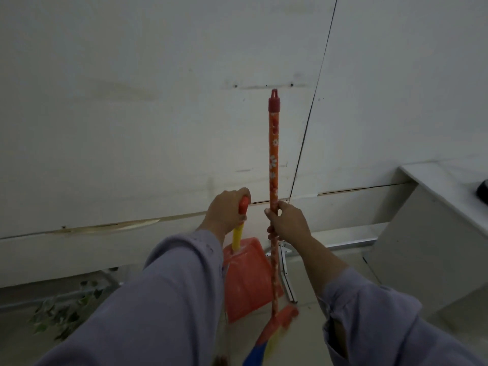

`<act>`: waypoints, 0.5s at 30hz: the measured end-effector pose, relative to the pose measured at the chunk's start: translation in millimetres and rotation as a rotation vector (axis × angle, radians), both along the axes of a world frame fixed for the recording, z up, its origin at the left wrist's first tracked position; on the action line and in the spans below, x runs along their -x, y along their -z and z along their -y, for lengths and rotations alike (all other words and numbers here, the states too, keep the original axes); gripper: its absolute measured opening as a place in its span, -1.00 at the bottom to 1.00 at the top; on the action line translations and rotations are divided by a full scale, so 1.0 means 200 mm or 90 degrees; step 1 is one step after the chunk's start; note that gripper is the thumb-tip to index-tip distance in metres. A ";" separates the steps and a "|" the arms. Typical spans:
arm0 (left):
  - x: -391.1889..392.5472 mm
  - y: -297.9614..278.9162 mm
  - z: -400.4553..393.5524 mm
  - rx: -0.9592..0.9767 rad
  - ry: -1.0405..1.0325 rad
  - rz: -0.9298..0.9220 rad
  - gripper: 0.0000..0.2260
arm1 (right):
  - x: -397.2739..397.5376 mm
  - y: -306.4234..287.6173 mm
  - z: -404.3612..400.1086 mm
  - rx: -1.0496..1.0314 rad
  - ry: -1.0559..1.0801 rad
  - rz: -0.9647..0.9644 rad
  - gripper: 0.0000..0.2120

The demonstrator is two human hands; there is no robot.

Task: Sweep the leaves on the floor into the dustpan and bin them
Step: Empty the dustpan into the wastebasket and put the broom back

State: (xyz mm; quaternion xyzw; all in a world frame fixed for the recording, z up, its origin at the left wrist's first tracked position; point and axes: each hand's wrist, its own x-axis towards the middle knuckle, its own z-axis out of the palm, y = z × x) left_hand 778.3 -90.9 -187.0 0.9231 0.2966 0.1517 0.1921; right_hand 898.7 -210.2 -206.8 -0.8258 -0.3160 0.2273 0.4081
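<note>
My left hand [227, 211] grips the red top of the dustpan's yellow handle [237, 235]. The orange dustpan [247, 281] hangs below it, upright, close to the white wall. My right hand [286, 223] holds the broom's orange flowered stick [273, 154], which stands nearly vertical with its red cap up. The broom head [277, 322], red, blue and yellow, is blurred low in the frame. Green leaves [62, 313] lie on the floor at the lower left, partly behind my left sleeve.
A white panelled wall [158, 114] fills the view ahead. A white cabinet or counter [435, 233] stands at the right with a dark object [483, 192] on its top edge. A metal bracket [285, 270] lies on the floor behind the broom.
</note>
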 end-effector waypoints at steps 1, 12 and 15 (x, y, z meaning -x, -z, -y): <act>-0.04 0.04 -0.04 0.012 0.009 -0.021 -0.66 | -0.04 0.03 -0.04 0.015 -0.007 0.049 -0.82; -0.50 0.35 -0.51 0.126 0.068 -0.121 -0.68 | -0.43 0.34 -0.48 0.173 -0.001 0.240 -0.59; -0.59 0.46 -0.58 0.143 0.069 -0.137 -0.68 | -0.52 0.42 -0.56 0.187 0.004 0.220 -0.60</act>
